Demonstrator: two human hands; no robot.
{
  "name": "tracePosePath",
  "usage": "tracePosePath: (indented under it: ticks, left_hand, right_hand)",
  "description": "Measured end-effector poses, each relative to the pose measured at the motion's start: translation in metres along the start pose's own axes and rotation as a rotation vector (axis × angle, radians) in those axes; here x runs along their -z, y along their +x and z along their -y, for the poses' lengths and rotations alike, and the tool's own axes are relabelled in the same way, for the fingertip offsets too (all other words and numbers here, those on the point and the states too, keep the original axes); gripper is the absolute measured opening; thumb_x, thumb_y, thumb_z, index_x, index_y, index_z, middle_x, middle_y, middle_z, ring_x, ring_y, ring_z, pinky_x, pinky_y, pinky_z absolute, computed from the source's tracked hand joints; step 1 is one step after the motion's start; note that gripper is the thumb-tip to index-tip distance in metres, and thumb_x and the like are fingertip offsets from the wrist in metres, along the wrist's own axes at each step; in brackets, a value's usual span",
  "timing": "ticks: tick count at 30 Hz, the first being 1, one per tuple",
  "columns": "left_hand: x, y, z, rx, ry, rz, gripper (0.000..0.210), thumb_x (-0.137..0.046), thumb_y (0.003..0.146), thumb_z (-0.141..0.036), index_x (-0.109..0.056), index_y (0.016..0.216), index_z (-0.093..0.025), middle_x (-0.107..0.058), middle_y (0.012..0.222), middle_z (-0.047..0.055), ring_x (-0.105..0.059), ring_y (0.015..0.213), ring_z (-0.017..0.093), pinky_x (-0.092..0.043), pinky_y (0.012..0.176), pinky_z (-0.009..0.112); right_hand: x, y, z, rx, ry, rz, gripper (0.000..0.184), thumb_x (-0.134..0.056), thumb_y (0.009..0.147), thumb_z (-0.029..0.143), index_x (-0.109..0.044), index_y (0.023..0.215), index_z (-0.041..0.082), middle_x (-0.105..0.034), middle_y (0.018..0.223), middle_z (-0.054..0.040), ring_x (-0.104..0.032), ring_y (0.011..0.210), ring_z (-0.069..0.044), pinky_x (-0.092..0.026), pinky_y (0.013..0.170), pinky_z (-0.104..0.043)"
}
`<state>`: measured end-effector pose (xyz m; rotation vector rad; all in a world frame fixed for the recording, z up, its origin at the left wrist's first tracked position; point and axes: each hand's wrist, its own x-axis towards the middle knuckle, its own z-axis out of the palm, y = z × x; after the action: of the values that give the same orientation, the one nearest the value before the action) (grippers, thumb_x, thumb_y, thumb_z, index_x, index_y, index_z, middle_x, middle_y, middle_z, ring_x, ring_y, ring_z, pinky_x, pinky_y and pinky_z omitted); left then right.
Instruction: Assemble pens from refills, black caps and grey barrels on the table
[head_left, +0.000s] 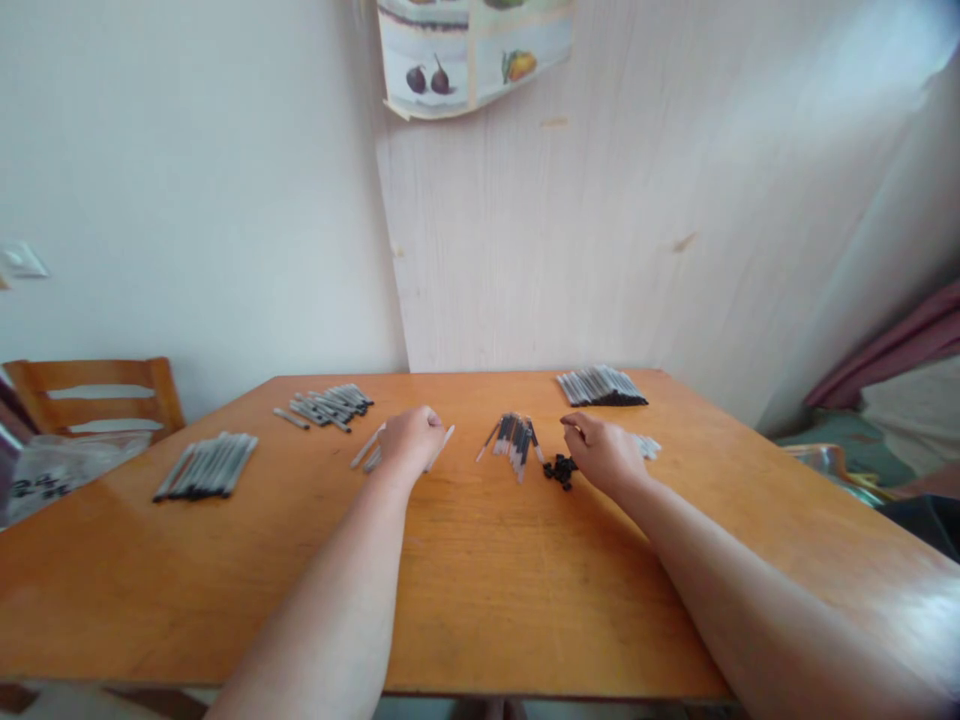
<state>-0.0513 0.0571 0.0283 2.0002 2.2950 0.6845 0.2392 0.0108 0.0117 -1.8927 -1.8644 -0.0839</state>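
Note:
My left hand (411, 440) is closed around a whitish pen barrel (441, 448), whose end sticks up to the right of the fingers. More pale barrels (367, 447) lie beside and partly under that hand. In the middle of the table is a fan of dark-inked pen refills (514, 440), between my two hands. My right hand (604, 452) has its fingers pinched together above a small heap of black plugs (561, 470); what they hold, if anything, is too small to make out. Small clear pieces (646, 447) show just past its knuckles.
On the wooden table (480, 590), pens lie grouped at the left (206, 467), with a looser pile (326, 405) behind. A neat stack of pens (601, 385) lies at the back right. A wooden chair (94, 405) stands at the left; the wall closes off the far side.

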Motion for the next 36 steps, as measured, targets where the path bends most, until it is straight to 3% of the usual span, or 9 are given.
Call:
tracePosePath:
  ticks: [4,11,27,32,36]
  left_hand:
    - [-0.004,-0.006,-0.004,-0.1,0.153,0.044,0.023,-0.053,0.079,-0.04,-0.072,0.084,-0.027,-0.073,0.091,0.011,-0.063,0.094,0.03,-0.043,0.081,0.042]
    - [-0.012,-0.012,-0.006,-0.162,0.283,-0.071,0.028,-0.048,0.082,-0.035,-0.073,0.083,-0.022,-0.071,0.093,0.015,-0.06,0.097,0.033,-0.043,0.083,0.048]
    - [-0.015,-0.013,-0.009,-0.171,0.224,-0.057,0.018,-0.057,0.075,-0.03,-0.072,0.075,-0.02,-0.07,0.093,0.018,-0.056,0.102,0.036,-0.032,0.091,0.053]
    - [-0.012,-0.021,-0.025,-0.275,0.005,-0.031,0.022,-0.053,0.081,-0.036,-0.071,0.082,-0.024,-0.071,0.091,0.009,-0.06,0.094,0.027,-0.04,0.086,0.042]
    - [-0.019,-0.036,-0.049,-0.451,-0.312,0.045,0.019,-0.055,0.082,-0.035,-0.069,0.082,-0.022,-0.071,0.089,0.004,-0.061,0.087,0.019,-0.043,0.077,0.03]
  right_hand:
    - [0.0,0.0,0.0,0.004,0.009,0.008,0.037,-0.039,0.091,0.037,-0.065,0.116,0.03,-0.072,0.1,-0.0061,-0.065,0.094,-0.024,-0.041,0.072,-0.029]
    - [0.0,-0.001,0.001,0.006,0.022,0.007,0.036,-0.04,0.09,0.036,-0.065,0.116,0.029,-0.072,0.101,-0.0059,-0.064,0.094,-0.024,-0.041,0.072,-0.029]
    - [0.002,-0.003,0.004,0.03,0.06,-0.014,0.034,-0.04,0.091,0.035,-0.066,0.112,0.028,-0.072,0.103,-0.0048,-0.065,0.093,-0.023,-0.041,0.073,-0.028]
    - [-0.003,-0.003,0.01,0.071,0.325,0.005,0.03,-0.044,0.089,0.035,-0.07,0.102,0.024,-0.072,0.094,-0.0048,-0.065,0.088,-0.021,-0.044,0.073,-0.026]
    - [-0.006,-0.011,0.023,0.103,0.749,0.216,0.033,-0.048,0.087,0.045,-0.068,0.095,0.02,-0.065,0.071,-0.0016,-0.058,0.063,-0.015,-0.041,0.055,-0.023]
